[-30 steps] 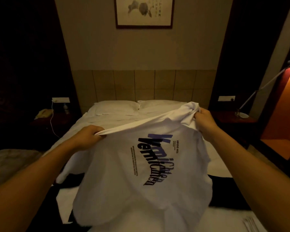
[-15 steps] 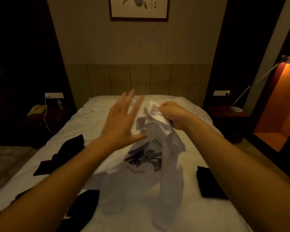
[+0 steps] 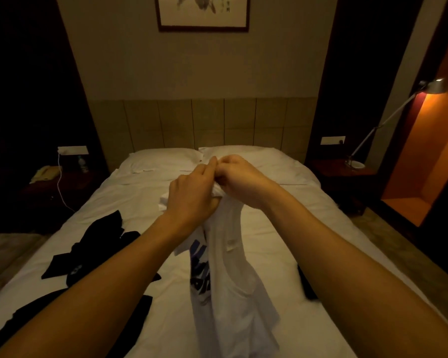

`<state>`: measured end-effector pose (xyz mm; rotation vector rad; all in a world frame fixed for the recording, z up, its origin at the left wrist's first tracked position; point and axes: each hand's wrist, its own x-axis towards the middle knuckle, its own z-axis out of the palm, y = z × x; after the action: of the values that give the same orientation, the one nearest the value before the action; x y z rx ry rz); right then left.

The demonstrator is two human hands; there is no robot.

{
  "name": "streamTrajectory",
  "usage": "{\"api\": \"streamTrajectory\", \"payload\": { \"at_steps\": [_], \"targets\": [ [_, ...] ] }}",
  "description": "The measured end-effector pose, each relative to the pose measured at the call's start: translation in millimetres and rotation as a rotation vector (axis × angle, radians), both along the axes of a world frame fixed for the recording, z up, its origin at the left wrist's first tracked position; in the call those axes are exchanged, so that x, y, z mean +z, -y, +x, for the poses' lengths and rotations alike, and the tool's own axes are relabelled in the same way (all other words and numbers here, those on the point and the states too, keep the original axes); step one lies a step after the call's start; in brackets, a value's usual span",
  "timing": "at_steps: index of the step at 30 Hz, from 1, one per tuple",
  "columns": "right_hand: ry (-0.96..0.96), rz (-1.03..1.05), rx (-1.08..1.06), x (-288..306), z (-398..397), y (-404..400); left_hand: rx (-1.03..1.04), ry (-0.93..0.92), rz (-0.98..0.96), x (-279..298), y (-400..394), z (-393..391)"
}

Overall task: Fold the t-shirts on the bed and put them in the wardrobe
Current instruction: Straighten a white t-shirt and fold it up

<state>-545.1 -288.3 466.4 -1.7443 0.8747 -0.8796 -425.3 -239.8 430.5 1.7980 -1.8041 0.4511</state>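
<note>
Both hands meet above the middle of the bed (image 3: 282,228): the right hand (image 3: 239,177) has its grip closed on a bunched edge of the white t-shirt (image 3: 233,275), which hangs in a twisted rope down to the sheet, while the left hand (image 3: 192,195) lies against the same bunch with fingers fairly straight, and whether its thumb pinches cloth underneath I cannot tell. To do this well, the left hand should probably find the matching shoulder seam, then draw apart so the shirt opens flat, print down, clear of the black garments (image 3: 93,249).
</note>
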Motion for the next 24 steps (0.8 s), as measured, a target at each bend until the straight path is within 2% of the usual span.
{"api": "streamTrajectory", "payload": {
  "at_steps": [2,3,4,5,7,8,10,13,16,20,22,24],
  "targets": [
    [-0.057,-0.449,-0.252,-6.5,-7.4,-2.4,0.024,-0.135,-0.015,7.9,1.9,8.5],
    [-0.017,-0.606,-0.344,-13.7,-14.9,-0.5,0.012,-0.228,0.013,12.6,1.7,15.4],
    [0.068,-0.573,-0.352,-20.4,-24.2,3.7,-0.039,-0.308,0.04,17.4,2.3,23.8],
    [0.113,-0.405,-0.28,-28.5,-31.6,5.4,-0.11,-0.383,0.059,22.9,2.0,30.7],
    [-0.03,-0.07,-0.066,-58.7,-33.3,2.7,-0.214,-0.529,0.031,37.3,-0.7,36.9],
    [-0.149,0.007,0.033,-78.7,-27.6,-2.7,-0.223,-0.573,0.002,45.2,-1.3,37.4],
    [-0.241,0.083,0.16,-116.2,-12.6,-12.6,-0.223,-0.622,-0.015,60.1,-1.5,35.6],
    [-0.259,-0.034,0.053,-151.9,3.3,-13.5,-0.207,-0.709,-0.047,74.8,-6.2,41.0],
    [-0.294,-0.17,-0.118,-154.1,1.7,-5.7,-0.129,-0.645,-0.065,78.7,-16.6,57.8],
    [-0.47,-0.293,-0.039,-128.7,-19.9,13.2,-0.008,-0.516,0.052,64.5,-32.6,94.9],
    [-0.575,-0.368,-0.012,-109.5,-31.0,21.4,-0.016,-0.556,0.136,50.2,-42.7,104.5],
    [-0.556,-0.4,-0.05,-88.6,-40.2,28.6,-0.037,-0.623,0.273,35.4,-52.4,103.6]
  ]
}}
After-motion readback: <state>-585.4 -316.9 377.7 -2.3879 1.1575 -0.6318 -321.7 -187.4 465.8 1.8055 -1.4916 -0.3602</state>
